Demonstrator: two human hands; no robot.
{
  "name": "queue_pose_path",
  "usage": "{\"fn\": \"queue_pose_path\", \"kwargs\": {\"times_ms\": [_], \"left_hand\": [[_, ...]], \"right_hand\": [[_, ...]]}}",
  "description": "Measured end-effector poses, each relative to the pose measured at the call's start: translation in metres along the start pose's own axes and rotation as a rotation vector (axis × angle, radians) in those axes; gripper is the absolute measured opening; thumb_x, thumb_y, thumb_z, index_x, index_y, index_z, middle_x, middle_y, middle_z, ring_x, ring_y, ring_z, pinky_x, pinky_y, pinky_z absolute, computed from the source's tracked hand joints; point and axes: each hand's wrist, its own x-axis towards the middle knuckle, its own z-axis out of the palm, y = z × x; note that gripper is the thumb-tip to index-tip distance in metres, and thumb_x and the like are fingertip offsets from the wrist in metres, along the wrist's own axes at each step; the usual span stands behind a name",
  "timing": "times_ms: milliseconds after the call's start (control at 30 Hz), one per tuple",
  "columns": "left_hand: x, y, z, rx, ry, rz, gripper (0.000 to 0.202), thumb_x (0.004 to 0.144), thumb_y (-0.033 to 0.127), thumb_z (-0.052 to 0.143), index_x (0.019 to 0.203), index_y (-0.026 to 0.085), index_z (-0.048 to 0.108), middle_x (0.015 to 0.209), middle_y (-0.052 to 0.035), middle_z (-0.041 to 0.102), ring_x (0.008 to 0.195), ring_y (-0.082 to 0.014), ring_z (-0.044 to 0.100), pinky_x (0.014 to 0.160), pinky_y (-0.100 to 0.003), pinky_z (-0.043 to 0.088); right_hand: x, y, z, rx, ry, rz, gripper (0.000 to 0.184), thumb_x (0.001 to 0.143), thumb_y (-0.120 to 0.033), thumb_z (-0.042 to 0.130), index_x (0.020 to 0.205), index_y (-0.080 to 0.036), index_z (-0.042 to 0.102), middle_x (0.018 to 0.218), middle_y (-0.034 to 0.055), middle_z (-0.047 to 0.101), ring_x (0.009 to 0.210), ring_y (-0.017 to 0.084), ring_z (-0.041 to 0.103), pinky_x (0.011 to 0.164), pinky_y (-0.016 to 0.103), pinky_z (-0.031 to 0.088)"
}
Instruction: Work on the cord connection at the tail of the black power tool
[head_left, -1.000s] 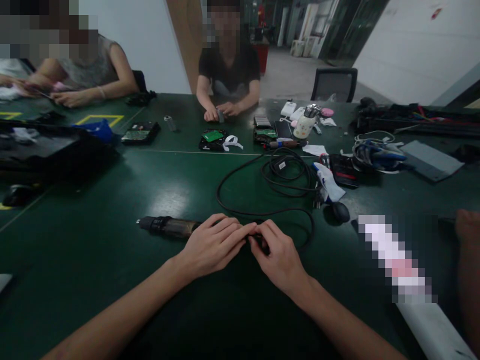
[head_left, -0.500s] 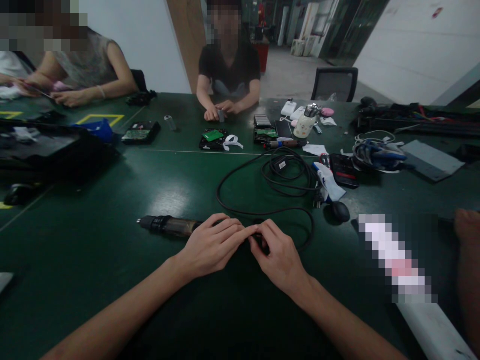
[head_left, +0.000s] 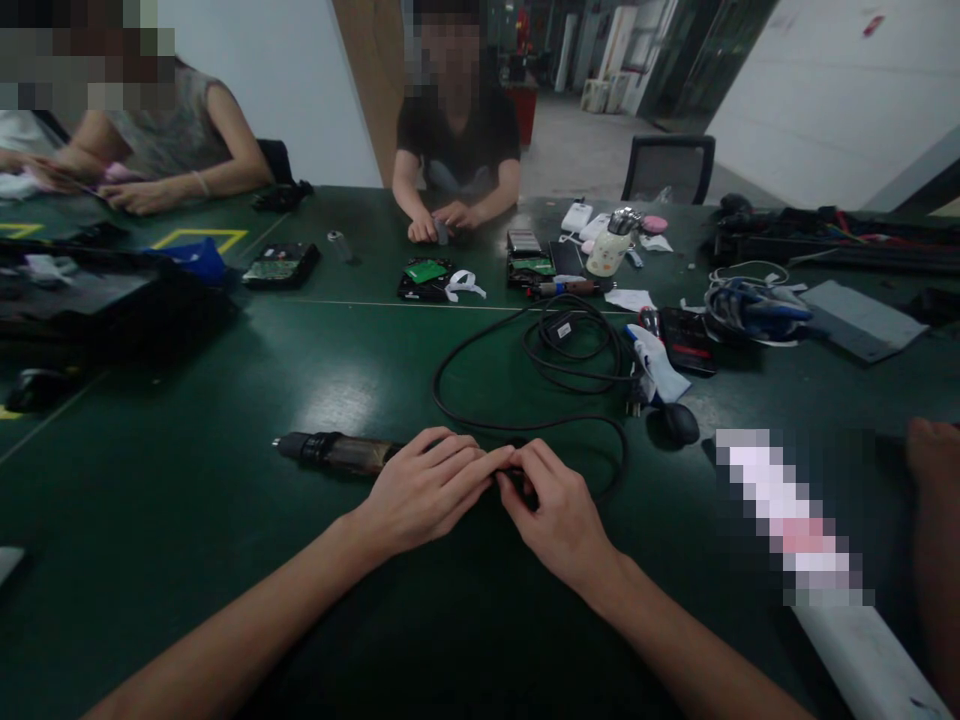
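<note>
screwdriver (head_left: 341,453) on desk (head_left: 187,520), just this side of the cord (head_left: 435,385) | left hand (head_left: 427,490) draped over its rear, prob steadying it, can't tell grip | right hand (head_left: 559,510) pinched narrow, hold hidden

Tiny differences here, honestly. Over the last second, the co-worker in the grey patterned sleeveless top (head_left: 161,125) at far left has shifted a bit further left, shoulder and bent arm included. Over at the right edge, somebody's bare forearm (head_left: 934,510) has edged slightly further into view. The person opposite in the black short-sleeved T-shirt (head_left: 457,135) has tipped their head a hair left compared with half a second ago. The bare left hand (head_left: 427,490) has its index finger (head_left: 489,464) a touch less stretched out than half a second back.
</note>
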Motion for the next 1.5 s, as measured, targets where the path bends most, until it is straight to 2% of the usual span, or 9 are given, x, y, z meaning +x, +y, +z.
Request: {"fn": "queue_pose_path", "kwargs": {"times_ms": [100, 300, 467, 633, 800, 967, 1133, 1300, 1500], "left_hand": [[-0.0006, -0.0003, -0.0024, -0.056, -0.015, 0.022, 0.054, 0.104, 0.021, 0.054, 0.156, 0.019, 0.044, 0.126, -0.0075, 0.072, 0.118, -0.0209, 0.065, 0.104, -0.041, 0.045], [-0.0018, -0.001, 0.0008, -0.015, 0.011, -0.007, 0.049, 0.105, 0.022, 0.056, 0.153, 0.022, 0.047, 0.113, -0.0041, 0.075, 0.105, -0.0201, 0.067, 0.1, -0.04, 0.046], [-0.001, -0.0004, 0.0005, -0.064, -0.002, -0.001, 0.051, 0.105, 0.022, 0.055, 0.155, 0.021, 0.044, 0.125, -0.0068, 0.072, 0.117, -0.0203, 0.065, 0.105, -0.04, 0.044], [-0.0001, 0.0, 0.0028, -0.012, 0.041, -0.02, 0.049, 0.106, 0.023, 0.057, 0.153, 0.023, 0.047, 0.114, -0.0035, 0.075, 0.105, -0.019, 0.068, 0.101, -0.039, 0.046], [-0.0001, 0.0006, 0.0007, -0.02, -0.01, 0.016, 0.051, 0.105, 0.022, 0.055, 0.155, 0.02, 0.046, 0.124, -0.0072, 0.073, 0.118, -0.0212, 0.065, 0.105, -0.041, 0.045], [-0.0002, 0.0006, 0.0015, 0.023, 0.011, -0.006, 0.05, 0.105, 0.022, 0.056, 0.154, 0.021, 0.046, 0.112, -0.0046, 0.075, 0.108, -0.02, 0.067, 0.102, -0.04, 0.046], [0.0007, 0.0008, -0.0007, -0.035, -0.013, 0.009, 0.054, 0.104, 0.022, 0.055, 0.156, 0.02, 0.044, 0.124, -0.0075, 0.073, 0.118, -0.0212, 0.066, 0.106, -0.042, 0.046], [0.0008, 0.0003, -0.0002, 0.011, 0.008, 0.008, 0.052, 0.104, 0.021, 0.056, 0.155, 0.02, 0.045, 0.113, -0.0048, 0.075, 0.106, -0.0204, 0.068, 0.102, -0.041, 0.047], [0.0008, -0.0001, -0.0009, -0.032, -0.013, 0.027, 0.053, 0.104, 0.02, 0.052, 0.157, 0.02, 0.043, 0.123, -0.0069, 0.073, 0.116, -0.021, 0.066, 0.105, -0.042, 0.045]], "right_hand": [[0.0003, -0.0009, -0.0002, -0.014, -0.002, 0.002, 0.005, 0.103, -0.019, 0.056, 0.104, -0.022, 0.06, 0.108, 0.0057, 0.063, 0.09, 0.019, 0.065, 0.071, 0.031, 0.053], [0.0004, -0.0023, -0.0015, -0.005, -0.005, -0.005, 0.008, 0.103, -0.018, 0.056, 0.108, -0.022, 0.061, 0.11, 0.0059, 0.064, 0.09, 0.019, 0.066, 0.071, 0.031, 0.054], [0.0003, -0.0017, -0.0014, -0.007, 0.015, -0.008, 0.008, 0.103, -0.018, 0.056, 0.106, -0.022, 0.061, 0.108, 0.006, 0.065, 0.09, 0.02, 0.066, 0.071, 0.031, 0.055], [0.0007, -0.0007, -0.0009, -0.013, 0.002, -0.025, 0.01, 0.103, -0.017, 0.056, 0.109, -0.023, 0.061, 0.108, 0.0061, 0.065, 0.089, 0.019, 0.067, 0.071, 0.031, 0.055], [0.0001, 0.0007, 0.0007, -0.048, 0.004, -0.037, 0.005, 0.102, -0.017, 0.056, 0.102, -0.022, 0.058, 0.104, 0.006, 0.063, 0.088, 0.02, 0.065, 0.071, 0.031, 0.055], [0.0001, 0.0013, 0.0008, -0.055, -0.008, -0.042, 0.008, 0.102, -0.015, 0.054, 0.102, -0.022, 0.058, 0.106, 0.0064, 0.063, 0.088, 0.02, 0.066, 0.072, 0.032, 0.056], [-0.0002, 0.0016, 0.0009, -0.052, -0.005, -0.04, 0.007, 0.104, -0.017, 0.054, 0.106, -0.022, 0.059, 0.107, 0.0068, 0.064, 0.089, 0.02, 0.066, 0.072, 0.032, 0.056], [-0.0006, 0.0017, 0.0009, -0.055, -0.003, -0.04, 0.007, 0.103, -0.017, 0.055, 0.104, -0.022, 0.059, 0.106, 0.0061, 0.064, 0.089, 0.02, 0.067, 0.073, 0.032, 0.056], [-0.0004, 0.0011, 0.0008, -0.064, -0.001, -0.037, 0.007, 0.103, -0.017, 0.055, 0.103, -0.022, 0.06, 0.105, 0.0059, 0.063, 0.088, 0.02, 0.066, 0.072, 0.032, 0.056]]}}
